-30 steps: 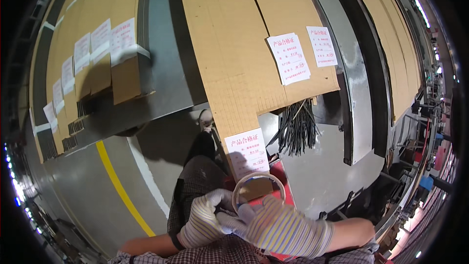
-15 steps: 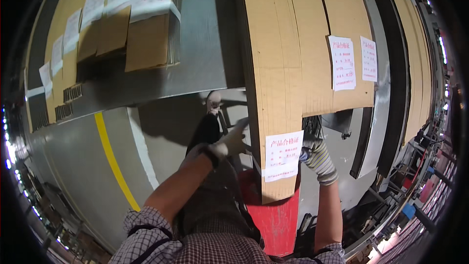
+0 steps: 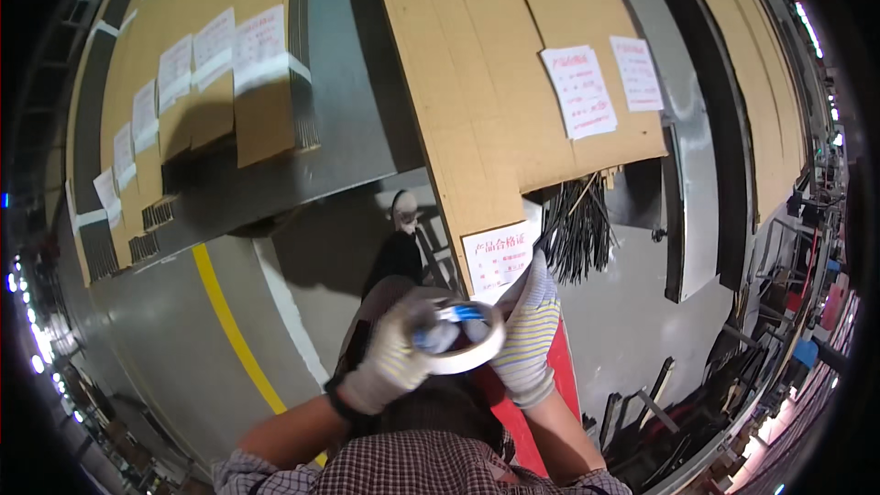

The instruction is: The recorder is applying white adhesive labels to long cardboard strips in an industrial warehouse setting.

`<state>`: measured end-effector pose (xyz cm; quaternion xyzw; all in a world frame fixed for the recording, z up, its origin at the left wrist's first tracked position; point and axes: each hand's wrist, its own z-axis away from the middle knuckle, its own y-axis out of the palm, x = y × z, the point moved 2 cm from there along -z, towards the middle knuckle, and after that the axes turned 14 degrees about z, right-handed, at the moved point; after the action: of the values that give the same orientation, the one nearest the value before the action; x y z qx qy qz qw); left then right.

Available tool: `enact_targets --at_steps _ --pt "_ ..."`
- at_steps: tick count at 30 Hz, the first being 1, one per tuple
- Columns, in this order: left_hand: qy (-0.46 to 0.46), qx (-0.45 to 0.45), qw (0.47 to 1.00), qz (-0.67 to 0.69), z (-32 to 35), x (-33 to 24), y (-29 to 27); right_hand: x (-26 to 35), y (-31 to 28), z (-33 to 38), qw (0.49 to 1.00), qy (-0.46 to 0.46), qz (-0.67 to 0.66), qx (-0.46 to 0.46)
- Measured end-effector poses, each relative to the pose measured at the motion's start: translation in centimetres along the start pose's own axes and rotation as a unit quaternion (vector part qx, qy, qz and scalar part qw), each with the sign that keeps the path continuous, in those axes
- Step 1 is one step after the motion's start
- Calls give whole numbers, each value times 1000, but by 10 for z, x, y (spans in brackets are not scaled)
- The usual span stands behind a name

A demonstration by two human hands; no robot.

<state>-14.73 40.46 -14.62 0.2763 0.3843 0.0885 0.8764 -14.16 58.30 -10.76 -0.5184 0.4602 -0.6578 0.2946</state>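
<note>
My gloved left hand (image 3: 390, 357), slightly blurred, is closed around the side of a tape roll (image 3: 486, 348) with blue inside its ring. It is held in front of my body, below the near end of a stack of flat cardboard (image 3: 458, 119). A white paper label (image 3: 500, 257) with red print lies on that end, its lower part hidden. My right hand (image 3: 532, 339), in a striped glove, is just right of the roll. Its fingers stretch up along the label's right edge, where they seem to touch the stack.
Dark strips (image 3: 577, 229) hang beneath the cardboard at right. Further labelled cardboard bundles (image 3: 261, 110) lie on a dark grey table (image 3: 353, 142) at left. A red surface (image 3: 564, 371) is below my right hand. A yellow line (image 3: 229, 321) runs along the floor at left.
My left hand has come back from the stack's left side and now holds the tape roll. The right hand has shifted left and nearer. The view has shifted, revealing more hanging strips.
</note>
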Motion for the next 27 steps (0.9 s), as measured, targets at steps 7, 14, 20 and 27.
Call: enact_targets --at_steps 7,14,20,27 --pt "9 -73 986 153 -31 -10 57 50 -47 -20 886 -374 190 197" --pt "-29 94 995 22 -58 34 27 -93 -6 -99 927 -93 -158 328" --pt "-27 35 998 48 -119 -75 24 -81 21 -101 945 75 -242 207" --pt "57 100 925 -363 -27 20 30 -35 -45 -83 788 -128 215 562"
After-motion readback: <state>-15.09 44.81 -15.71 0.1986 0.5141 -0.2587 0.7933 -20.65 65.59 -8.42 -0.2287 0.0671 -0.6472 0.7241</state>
